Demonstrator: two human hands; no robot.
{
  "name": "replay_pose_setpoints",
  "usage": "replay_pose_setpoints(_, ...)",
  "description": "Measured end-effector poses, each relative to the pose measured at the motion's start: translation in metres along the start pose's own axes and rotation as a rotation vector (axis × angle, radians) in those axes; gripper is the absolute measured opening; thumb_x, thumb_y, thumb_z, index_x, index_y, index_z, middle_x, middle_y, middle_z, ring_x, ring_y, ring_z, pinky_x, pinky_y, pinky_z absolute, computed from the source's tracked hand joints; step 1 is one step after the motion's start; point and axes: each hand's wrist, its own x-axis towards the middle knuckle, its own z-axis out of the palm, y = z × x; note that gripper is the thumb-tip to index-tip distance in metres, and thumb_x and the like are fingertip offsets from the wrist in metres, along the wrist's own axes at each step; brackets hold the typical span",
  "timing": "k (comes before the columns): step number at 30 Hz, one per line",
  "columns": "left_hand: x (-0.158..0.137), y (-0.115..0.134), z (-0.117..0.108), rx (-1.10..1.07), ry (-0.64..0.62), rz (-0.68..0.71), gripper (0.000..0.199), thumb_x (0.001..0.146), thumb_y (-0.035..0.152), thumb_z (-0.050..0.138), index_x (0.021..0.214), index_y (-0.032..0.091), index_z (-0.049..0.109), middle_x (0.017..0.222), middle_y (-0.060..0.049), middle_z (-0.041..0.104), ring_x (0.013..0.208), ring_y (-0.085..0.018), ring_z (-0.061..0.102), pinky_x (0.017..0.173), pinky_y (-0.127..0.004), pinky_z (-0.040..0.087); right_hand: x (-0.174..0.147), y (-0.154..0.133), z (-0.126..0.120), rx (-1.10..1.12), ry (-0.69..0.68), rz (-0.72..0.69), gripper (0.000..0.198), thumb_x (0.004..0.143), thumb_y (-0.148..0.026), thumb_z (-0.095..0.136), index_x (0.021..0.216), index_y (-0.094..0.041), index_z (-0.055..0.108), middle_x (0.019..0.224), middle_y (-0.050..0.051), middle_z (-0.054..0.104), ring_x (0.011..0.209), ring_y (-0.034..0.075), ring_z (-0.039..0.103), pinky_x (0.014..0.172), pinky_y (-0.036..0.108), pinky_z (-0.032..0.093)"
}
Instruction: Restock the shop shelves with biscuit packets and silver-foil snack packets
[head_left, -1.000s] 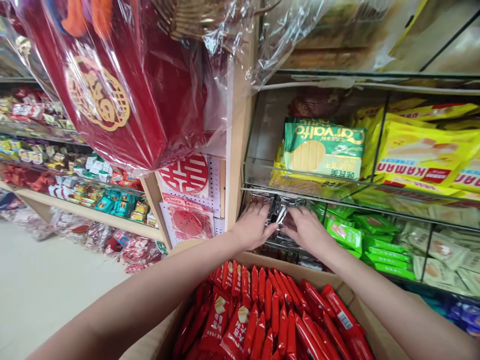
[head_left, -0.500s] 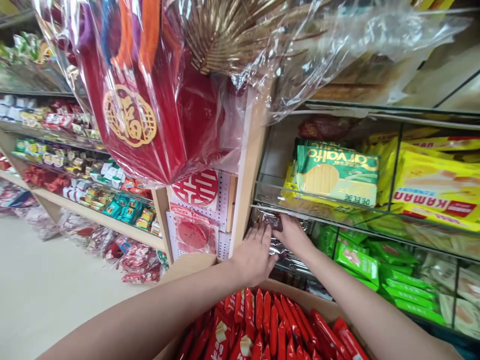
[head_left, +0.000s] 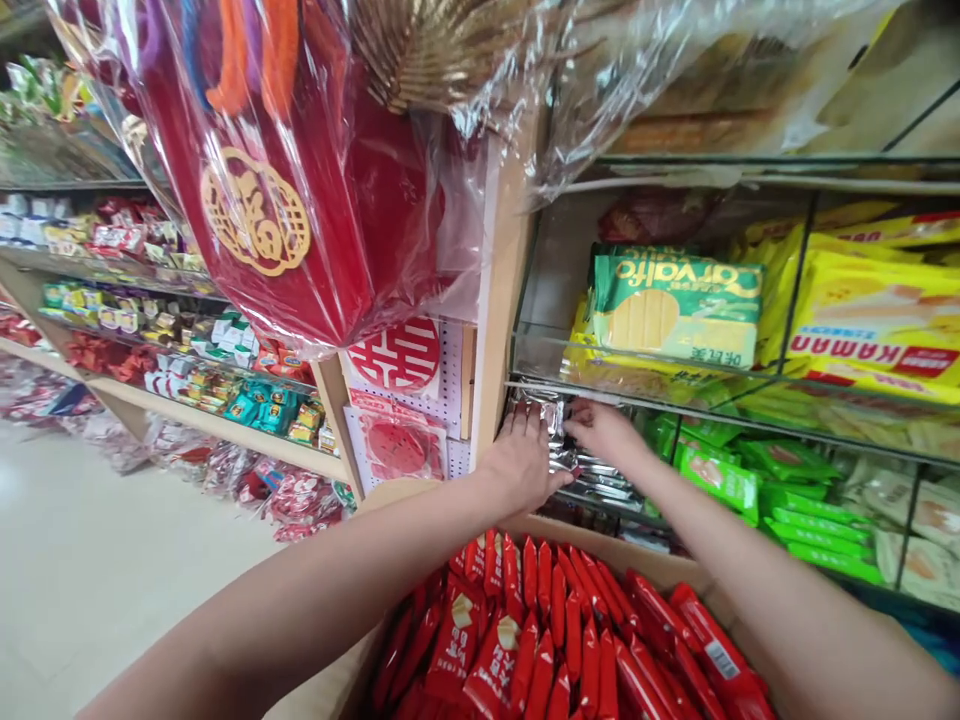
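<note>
My left hand [head_left: 523,462] lies with its fingers stretched over shiny silver snack packets [head_left: 600,478] in a shelf compartment, its thumb apart. Beside it, my right hand [head_left: 606,432] reaches into the same compartment, fingers bent near the packets. Whether the right fingers pinch a packet cannot be made out. Below both forearms stands an open cardboard box [head_left: 600,532] packed with red snack packets [head_left: 544,640], most of them on edge.
Green packets [head_left: 720,480] fill the compartment on the right. The shelf above holds a green wafer pack [head_left: 675,305] and yellow packs [head_left: 874,325]. A plastic-wrapped red basket [head_left: 322,210] hangs over the upper left. Candy shelves [head_left: 247,425] run along the left.
My right hand has moved slightly right, away from the left one. My left hand now lies flatter on the silver packets. The view has shifted, showing more of the box.
</note>
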Motion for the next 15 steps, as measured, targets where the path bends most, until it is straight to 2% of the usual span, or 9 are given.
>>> replay_pose_setpoints(4, 0.002, -0.002, -0.002, 0.003, -0.023, 0.043, 0.08, 0.084, 0.057, 0.035, 0.132, -0.006, 0.029, 0.142, -0.03, 0.021, 0.131, -0.04, 0.02, 0.107, -0.046, 0.022, -0.014, 0.02, -0.019, -0.171, -0.228, -0.051, 0.018, 0.073, -0.013, 0.056, 0.09, -0.012, 0.063, 0.09, 0.01, 0.066, 0.083, 0.021, 0.061, 0.071, 0.027, 0.043)
replay_pose_setpoints(7, 0.002, -0.003, -0.004, -0.038, -0.033, 0.067, 0.082, 0.083, 0.058, 0.036, 0.133, -0.005, 0.026, 0.141, -0.031, 0.022, 0.13, -0.04, 0.022, 0.106, -0.045, 0.023, -0.03, 0.023, -0.015, -0.265, -0.402, -0.124, 0.017, 0.066, -0.016, 0.064, 0.083, -0.013, 0.066, 0.086, 0.011, 0.067, 0.082, 0.024, 0.062, 0.068, 0.027, 0.043)
replay_pose_setpoints(12, -0.002, -0.004, -0.002, -0.024, 0.012, 0.059, 0.077, 0.083, 0.055, 0.038, 0.131, -0.004, 0.032, 0.142, -0.029, 0.023, 0.131, -0.04, 0.021, 0.106, -0.045, 0.024, -0.038, 0.019, 0.002, -0.346, -0.386, -0.162, 0.022, 0.068, -0.014, 0.062, 0.09, -0.01, 0.063, 0.094, 0.015, 0.065, 0.09, 0.026, 0.06, 0.07, 0.026, 0.042)
replay_pose_setpoints(15, -0.003, -0.004, 0.001, -0.04, 0.015, 0.054, 0.076, 0.082, 0.055, 0.04, 0.131, -0.002, 0.034, 0.142, -0.028, 0.023, 0.13, -0.039, 0.024, 0.106, -0.045, 0.025, -0.035, 0.021, 0.003, -0.342, -0.394, -0.125, 0.019, 0.069, -0.015, 0.061, 0.087, -0.01, 0.063, 0.088, 0.014, 0.066, 0.085, 0.024, 0.061, 0.064, 0.025, 0.041)
